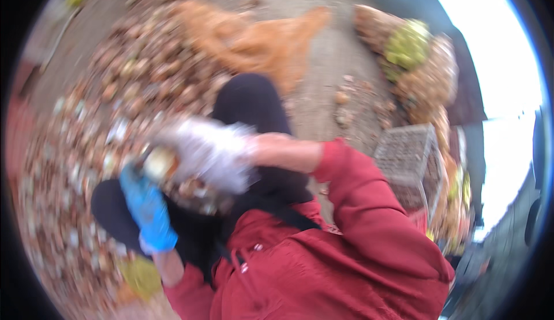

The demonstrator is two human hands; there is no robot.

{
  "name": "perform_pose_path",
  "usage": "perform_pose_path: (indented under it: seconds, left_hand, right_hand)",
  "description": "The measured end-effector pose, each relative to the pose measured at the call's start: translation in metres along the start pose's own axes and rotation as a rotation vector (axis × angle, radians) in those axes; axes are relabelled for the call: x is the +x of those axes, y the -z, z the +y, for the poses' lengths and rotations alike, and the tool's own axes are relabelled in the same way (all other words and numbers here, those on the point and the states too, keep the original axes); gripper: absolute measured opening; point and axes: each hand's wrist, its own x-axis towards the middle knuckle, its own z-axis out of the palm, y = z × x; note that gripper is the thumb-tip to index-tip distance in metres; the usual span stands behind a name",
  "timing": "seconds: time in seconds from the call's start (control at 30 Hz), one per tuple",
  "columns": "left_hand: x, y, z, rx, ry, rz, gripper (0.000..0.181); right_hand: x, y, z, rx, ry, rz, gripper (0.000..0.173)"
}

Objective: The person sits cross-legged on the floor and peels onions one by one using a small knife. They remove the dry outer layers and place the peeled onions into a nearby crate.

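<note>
My left hand [149, 207], in a blue glove, has its fingertips at a pale, partly peeled onion [161, 164] and seems to grip it from below. My right hand [212, 155], in a loose white plastic glove, is close beside the same onion; motion blur hides its fingers and whatever they hold. A small dark shape shows at the onion's upper left, too blurred to name. Both hands are over my lap, between my dark-clad knees. Onions and loose skins [194, 190] lie just below the right glove.
A large heap of onions [143, 77] and peelings [69, 190] spreads ahead and to the left. An orange mesh sack [259, 38] lies beyond my knee. Filled mesh sacks [426, 84] and a plastic crate [402, 155] stand at right. Scattered onions [342, 98] lie on the ground.
</note>
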Motion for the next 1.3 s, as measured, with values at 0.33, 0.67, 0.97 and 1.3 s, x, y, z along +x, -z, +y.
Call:
perform_pose_path:
  seconds: [0.33,0.67,0.97,1.3]
  left_hand:
    - [0.000,0.008,0.026,-0.588,0.148,-0.135,0.040]
    - [0.001,0.003,0.033,-0.646,0.236,0.014,0.029]
    - [-0.005,0.005,0.023,-0.291,0.212,-0.134,0.056]
    - [-0.006,0.023,0.060,-0.684,0.359,-0.123,0.064]
  right_hand:
    - [-0.004,-0.017,-0.022,0.437,-0.274,-0.042,0.067]
    - [-0.015,-0.016,-0.026,0.430,-0.046,0.078,0.064]
    - [-0.012,-0.013,-0.028,0.593,-0.290,0.043,0.052]
    - [-0.012,-0.001,-0.047,0.777,-0.393,-0.210,0.044]
